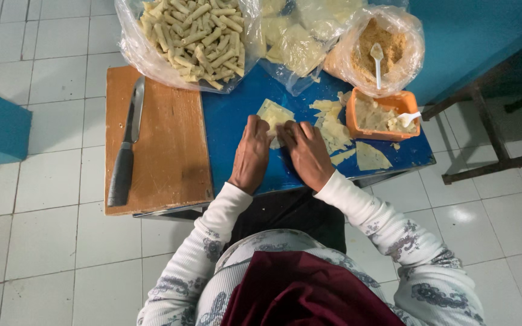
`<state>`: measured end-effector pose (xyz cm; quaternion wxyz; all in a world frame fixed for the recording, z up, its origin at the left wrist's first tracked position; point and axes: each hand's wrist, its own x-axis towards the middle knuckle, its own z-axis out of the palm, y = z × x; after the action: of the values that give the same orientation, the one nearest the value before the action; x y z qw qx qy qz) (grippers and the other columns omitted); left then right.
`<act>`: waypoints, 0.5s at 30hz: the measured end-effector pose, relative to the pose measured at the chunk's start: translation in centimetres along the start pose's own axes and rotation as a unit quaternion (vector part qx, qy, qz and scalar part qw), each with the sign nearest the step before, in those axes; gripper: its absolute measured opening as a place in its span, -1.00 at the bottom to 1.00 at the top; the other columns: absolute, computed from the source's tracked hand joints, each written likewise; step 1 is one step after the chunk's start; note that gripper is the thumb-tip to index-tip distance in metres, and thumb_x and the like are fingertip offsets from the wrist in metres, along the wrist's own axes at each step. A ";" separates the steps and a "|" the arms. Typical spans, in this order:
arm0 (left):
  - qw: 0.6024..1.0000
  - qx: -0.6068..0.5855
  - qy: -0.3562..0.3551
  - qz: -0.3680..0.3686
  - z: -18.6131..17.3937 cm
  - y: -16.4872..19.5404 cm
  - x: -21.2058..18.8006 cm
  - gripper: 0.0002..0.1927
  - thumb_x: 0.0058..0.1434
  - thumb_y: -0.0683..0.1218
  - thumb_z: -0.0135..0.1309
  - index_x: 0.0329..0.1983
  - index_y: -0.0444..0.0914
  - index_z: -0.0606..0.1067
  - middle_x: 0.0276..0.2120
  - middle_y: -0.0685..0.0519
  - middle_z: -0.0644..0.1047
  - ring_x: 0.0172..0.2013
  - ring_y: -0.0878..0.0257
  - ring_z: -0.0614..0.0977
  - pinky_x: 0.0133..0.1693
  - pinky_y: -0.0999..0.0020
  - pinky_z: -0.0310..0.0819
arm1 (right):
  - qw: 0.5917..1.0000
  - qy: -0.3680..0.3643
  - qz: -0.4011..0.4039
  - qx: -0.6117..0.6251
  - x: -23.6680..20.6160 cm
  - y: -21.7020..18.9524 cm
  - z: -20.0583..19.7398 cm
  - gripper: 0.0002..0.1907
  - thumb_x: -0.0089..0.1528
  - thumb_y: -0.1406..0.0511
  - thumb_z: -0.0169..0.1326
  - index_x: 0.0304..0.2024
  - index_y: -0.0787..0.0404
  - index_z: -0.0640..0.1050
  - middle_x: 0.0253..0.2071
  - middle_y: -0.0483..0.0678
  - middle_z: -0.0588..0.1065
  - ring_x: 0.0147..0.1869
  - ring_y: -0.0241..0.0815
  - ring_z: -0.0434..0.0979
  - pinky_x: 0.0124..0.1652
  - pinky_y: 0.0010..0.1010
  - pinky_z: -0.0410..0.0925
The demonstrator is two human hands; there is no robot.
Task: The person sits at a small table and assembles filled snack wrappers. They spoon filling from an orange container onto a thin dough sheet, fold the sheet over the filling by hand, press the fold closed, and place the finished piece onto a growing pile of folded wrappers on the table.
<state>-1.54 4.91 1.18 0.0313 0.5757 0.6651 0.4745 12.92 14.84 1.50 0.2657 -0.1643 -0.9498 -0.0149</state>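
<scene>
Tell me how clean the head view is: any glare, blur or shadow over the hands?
Head view: even light and sharp on the left hand and right hand pressing the pale wrapper; small glare spot on the floor tile; sheen on the plastic bags; straight lines bow near the edges.

Blue table, brown wood board, black-handled knife, orange tub, pale yellow wrapper, white floral sleeves
</scene>
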 end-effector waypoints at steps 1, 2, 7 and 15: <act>1.000 0.008 0.009 0.018 -0.1 0.1 -0.5 -0.75 0.25 -0.31 0.06 -0.03 -0.42 0.37 -0.03 -0.20 0.31 -0.02 -0.17 0.46 -0.03 0.05 0.44 | 1.000 -0.008 0.001 -0.022 0.1 0.0 0.0 -0.51 0.26 0.43 0.05 0.27 0.24 0.49 0.12 -0.03 0.41 0.07 -0.01 0.37 0.02 -0.19 0.30; 0.999 0.015 0.016 0.035 -0.2 0.1 -1.1 -0.72 0.24 -0.32 0.05 0.00 -0.43 0.35 -0.01 -0.22 0.30 0.00 -0.19 0.45 -0.01 0.06 0.45 | 0.999 -0.017 0.001 -0.044 0.3 0.0 0.0 -0.48 0.25 0.43 0.04 0.30 0.23 0.47 0.15 -0.02 0.40 0.09 -0.01 0.36 0.04 -0.18 0.28; 0.998 0.059 -0.023 0.031 -0.2 0.6 -2.7 -0.64 0.25 -0.29 0.08 0.12 -0.41 0.41 0.13 -0.20 0.38 0.11 -0.15 0.46 0.05 0.09 0.45 | 0.999 -0.012 0.000 -0.050 2.2 0.9 1.3 -0.41 0.22 0.43 0.02 0.35 0.17 0.44 0.25 -0.02 0.36 0.08 0.01 0.32 0.01 -0.14 0.24; 0.993 0.091 -0.033 0.066 -0.8 1.0 -2.8 -0.49 0.16 -0.20 0.20 0.20 -0.35 0.45 0.22 -0.16 0.43 0.22 -0.08 0.46 0.16 0.13 0.44 | 0.993 -0.010 -0.009 0.120 4.3 3.8 1.2 -0.34 0.25 0.51 0.01 0.41 0.01 0.46 0.07 -0.09 0.46 0.10 -0.02 0.37 0.16 -0.18 0.26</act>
<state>-0.34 2.08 0.87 -0.0309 0.6341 0.6645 0.3941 10.10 19.89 2.47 0.2736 -0.1224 -0.9489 0.0984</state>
